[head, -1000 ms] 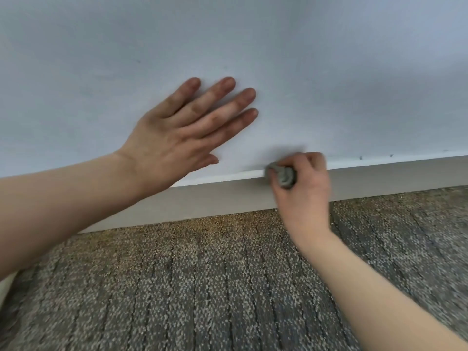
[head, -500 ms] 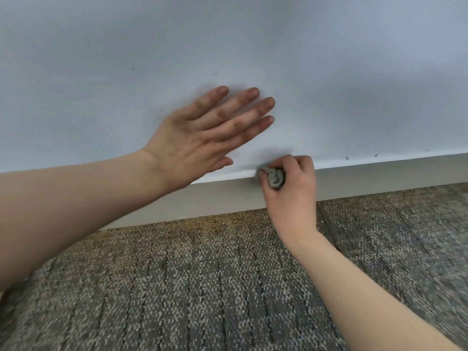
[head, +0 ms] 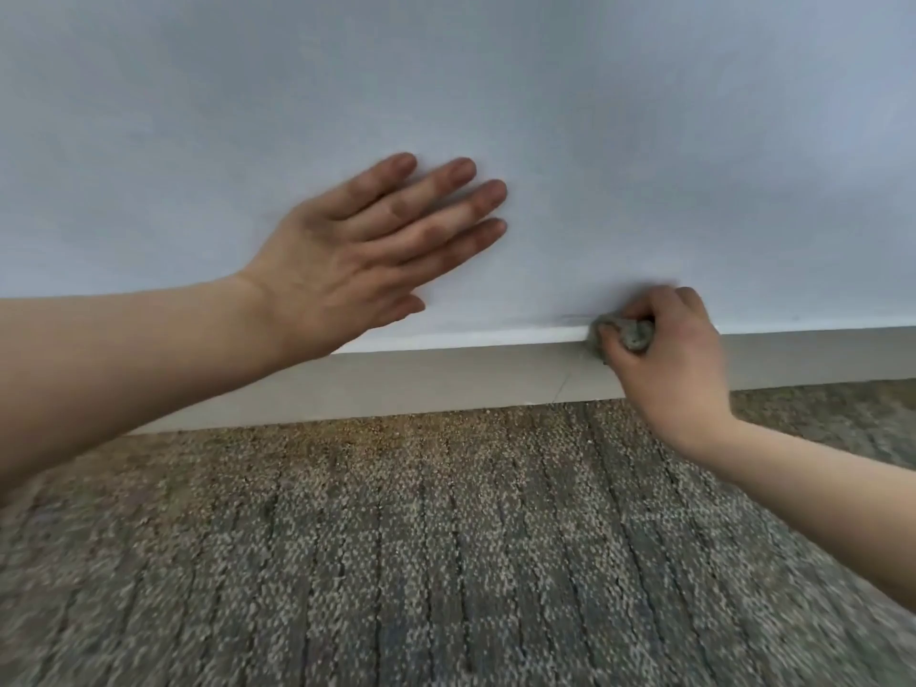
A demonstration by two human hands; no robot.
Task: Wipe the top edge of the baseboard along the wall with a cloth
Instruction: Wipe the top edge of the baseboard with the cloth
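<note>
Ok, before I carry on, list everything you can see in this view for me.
wall: one, pale blue-grey, fills the upper half of the view
baseboard: one, off-white to light grey, runs along the foot of the wall, with a thin crack line left of the cloth
carpet: one, speckled grey-brown with dark stripes, covers the floor below the baseboard
cloth: one, grey, bunched small, on the baseboard's top edge at right
left hand: one, flat against the wall with fingers straight and spread, above the baseboard
right hand: one, fingers curled round the cloth, holding it to the top edge of the baseboard
</note>
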